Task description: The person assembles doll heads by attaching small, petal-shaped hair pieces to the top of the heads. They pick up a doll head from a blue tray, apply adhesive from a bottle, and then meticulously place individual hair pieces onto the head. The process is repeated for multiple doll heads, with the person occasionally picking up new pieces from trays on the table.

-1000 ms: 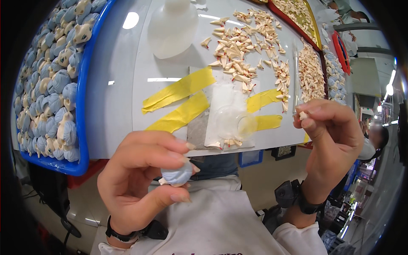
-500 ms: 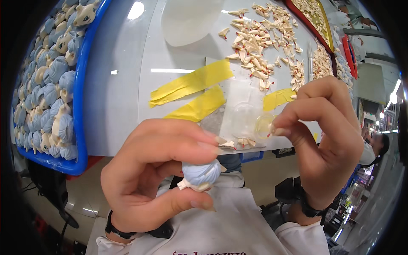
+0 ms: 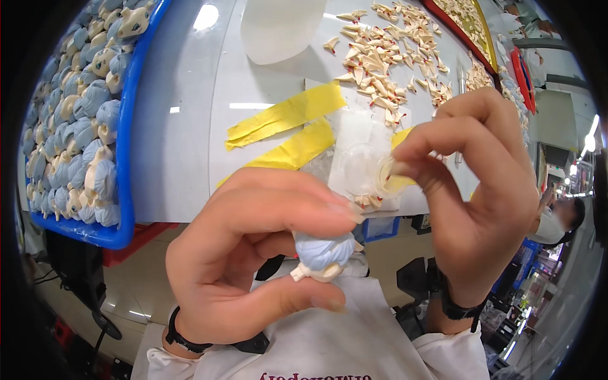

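Observation:
A small doll head (image 3: 326, 254) with pale blue moulded hair is pinched between thumb and fingers of my left hand (image 3: 244, 221), just off the table's near edge. My right hand (image 3: 484, 168) has its thumb and forefinger closed on a tiny cream piece with a red tip, mostly hidden by the fingertips. Those fingertips are at a small clear round dish (image 3: 382, 172), which lies beside a larger translucent disc (image 3: 361, 170). Several similar cream pieces (image 3: 368, 201) lie at the table's near edge.
At left, a blue tray (image 3: 120, 145) is full of blue-haired doll heads. Pointed cream pieces (image 3: 373, 63) are scattered at the back, near a red-rimmed tray (image 3: 465, 35). Yellow tape strips (image 3: 288, 114) and a translucent container (image 3: 278, 31) are on the table. A co-worker (image 3: 560, 218) is at far right.
My right hand has shifted a little left and away from me, bringing its fingertips to the small dish. My left hand has moved slightly right with the doll head.

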Motion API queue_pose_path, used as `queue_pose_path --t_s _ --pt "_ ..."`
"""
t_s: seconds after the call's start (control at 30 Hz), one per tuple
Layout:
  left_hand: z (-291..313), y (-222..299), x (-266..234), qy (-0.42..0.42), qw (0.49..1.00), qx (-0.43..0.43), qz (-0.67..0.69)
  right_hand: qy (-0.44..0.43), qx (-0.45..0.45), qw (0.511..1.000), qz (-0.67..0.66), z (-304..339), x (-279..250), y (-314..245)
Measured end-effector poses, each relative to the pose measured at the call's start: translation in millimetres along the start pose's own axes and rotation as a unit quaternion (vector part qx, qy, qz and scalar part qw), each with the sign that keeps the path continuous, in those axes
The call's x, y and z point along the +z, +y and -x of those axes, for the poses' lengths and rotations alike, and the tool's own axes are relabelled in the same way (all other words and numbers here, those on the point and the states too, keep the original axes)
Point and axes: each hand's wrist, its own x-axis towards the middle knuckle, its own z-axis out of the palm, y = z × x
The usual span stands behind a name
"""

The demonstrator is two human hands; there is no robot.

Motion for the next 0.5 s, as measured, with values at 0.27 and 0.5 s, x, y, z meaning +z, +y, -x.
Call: queue_pose_path --t_s 0.27,0.5 --pt "-0.7 1.8 5.8 -0.009 0.999 0.015 -0.028 -0.001 -0.004 0.947 -0.321 36.4 -8.9 8.0" --pt "3.0 7.5 10.2 -0.033 0.968 0.12 -0.216 -0.037 -0.142 0.949 -0.278 37.0 -5.8 7.0"
